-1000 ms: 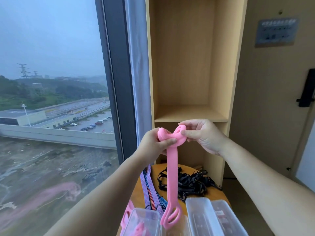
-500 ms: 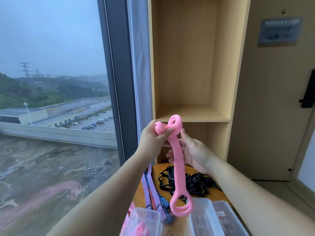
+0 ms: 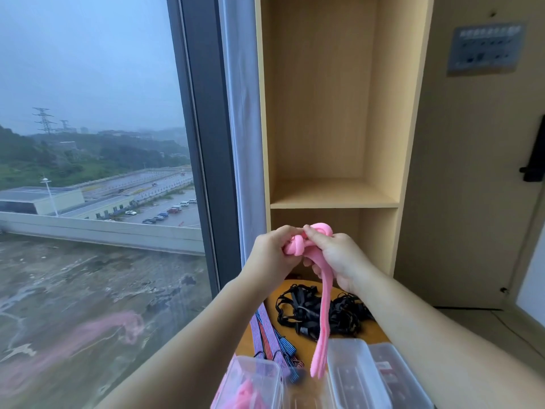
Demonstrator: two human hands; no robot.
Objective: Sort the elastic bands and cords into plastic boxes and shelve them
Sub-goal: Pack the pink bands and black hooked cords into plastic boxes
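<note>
A long pink elastic band hangs from both hands above a small round wooden table. My left hand grips its knotted upper end. My right hand pinches the loop beside it, fingers curled round the band. A pile of black cords lies on the table behind the hanging band. Striped purple and blue bands drape over the table's left side. A clear plastic box at bottom left holds pink bands. Two more clear boxes stand at bottom right.
A tall wooden shelf unit stands right behind the table, its compartments bare. A large window with a dark frame fills the left. A wooden wall with a switch panel is on the right.
My right hand has come up from below and taken hold of the band's top loop next to my left hand. The band now hangs lower, its bottom end near the boxes.
</note>
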